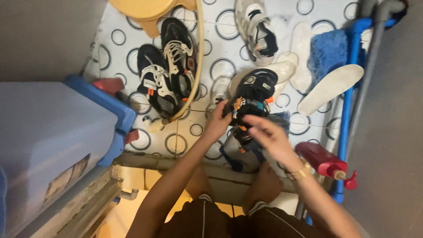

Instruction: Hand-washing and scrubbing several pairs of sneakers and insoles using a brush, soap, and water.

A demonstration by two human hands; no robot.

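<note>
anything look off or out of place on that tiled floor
Yes. Loose white insoles lie scattered apart from their shoes, one resting across a blue pipe. A red bottle lies tipped on its side. The left hand grips a black sneaker; the right hand hovers beside it.

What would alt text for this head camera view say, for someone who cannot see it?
Seen from above, a person's left hand grips a black sneaker with orange accents while the right hand hovers blurred over it. A black-and-white sneaker pair, white insoles and a red bottle lie on circle-patterned floor tiles.
</note>
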